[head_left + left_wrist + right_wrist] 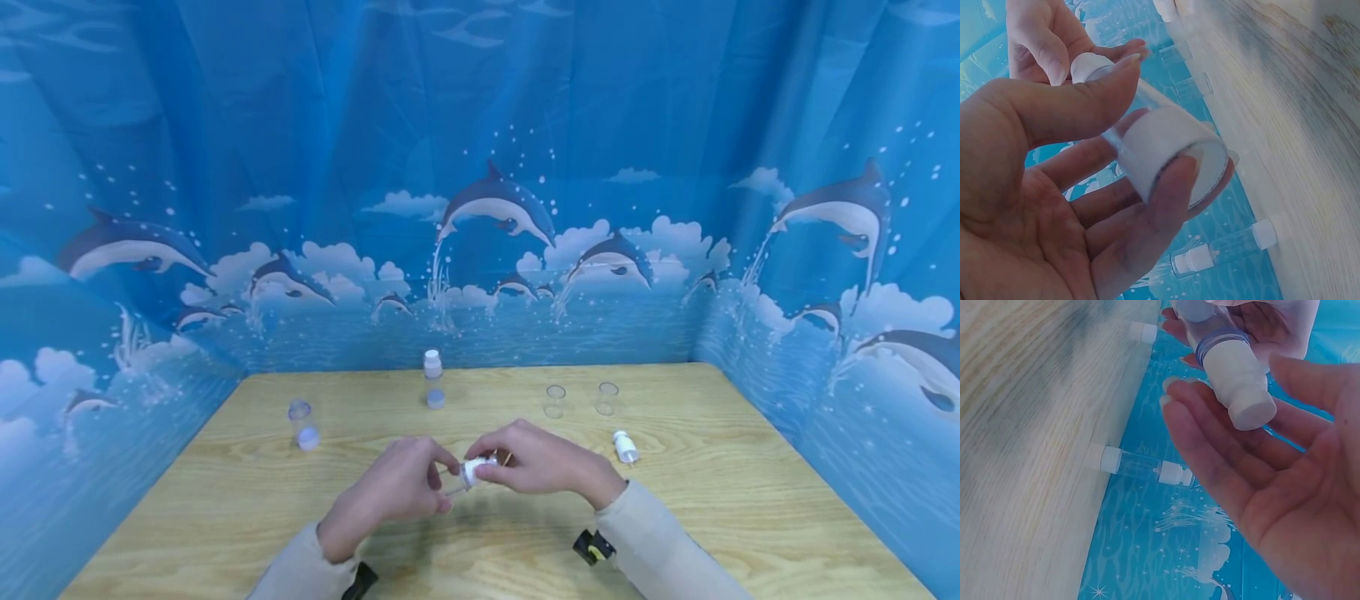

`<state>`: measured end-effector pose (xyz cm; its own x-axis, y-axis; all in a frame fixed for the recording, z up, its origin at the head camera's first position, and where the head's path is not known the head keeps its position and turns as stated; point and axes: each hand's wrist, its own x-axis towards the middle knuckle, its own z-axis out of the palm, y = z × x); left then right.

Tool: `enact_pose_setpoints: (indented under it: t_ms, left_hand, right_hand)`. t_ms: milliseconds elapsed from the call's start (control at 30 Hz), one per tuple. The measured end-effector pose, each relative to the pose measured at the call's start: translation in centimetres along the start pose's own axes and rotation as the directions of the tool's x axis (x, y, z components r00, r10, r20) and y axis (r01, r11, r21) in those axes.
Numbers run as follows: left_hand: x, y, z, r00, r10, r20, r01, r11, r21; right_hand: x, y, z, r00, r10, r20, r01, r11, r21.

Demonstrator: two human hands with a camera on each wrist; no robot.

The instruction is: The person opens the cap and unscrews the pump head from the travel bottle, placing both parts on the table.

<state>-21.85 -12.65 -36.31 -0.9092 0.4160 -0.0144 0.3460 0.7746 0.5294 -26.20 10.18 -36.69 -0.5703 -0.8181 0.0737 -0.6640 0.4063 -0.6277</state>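
A small clear pump bottle with a white base (1166, 147) and a white pump top (1235, 375) is held tilted above the table's near middle. My left hand (401, 483) grips its lower part, the thumb on the clear body and the fingertips around the base. Around the pump top is my right hand (536, 458), its fingers extended and thumb close beside the white collar. Whether the right thumb presses on the pump cannot be told. The collar sits at the rim of the clear bottle body (1204, 331).
Another pump bottle (433, 379) stands at the table's back. An open clear bottle (302, 425) stands on the left. Two clear caps (554, 402) are back right, with a loose white pump top (625, 447) before them. A blue dolphin curtain (480, 275) surrounds the wooden table (225, 500).
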Motion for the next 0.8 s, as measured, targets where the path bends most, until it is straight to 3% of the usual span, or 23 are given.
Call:
enact_pose_setpoints:
  t_ms: [167,467,800]
  left_hand:
    - [0.03,-0.08,-0.05,1.0,0.001,0.004,-0.001,1.0,-0.005]
    - [0.1,-0.1,-0.04,1.0,0.005,0.004,-0.005,1.0,0.008]
    - [0.13,-0.06,-0.01,1.0,0.001,0.002,-0.001,1.0,0.009]
  right_hand:
    - [0.08,-0.07,0.03,1.0,-0.005,0.011,0.004,0.999,0.035]
    - [0.06,-0.47,0.05,0.999,0.028,-0.036,-0.028,1.0,0.002]
    - [0.09,-0.54,0.07,0.998,0.002,-0.057,-0.003,1.0,-0.018]
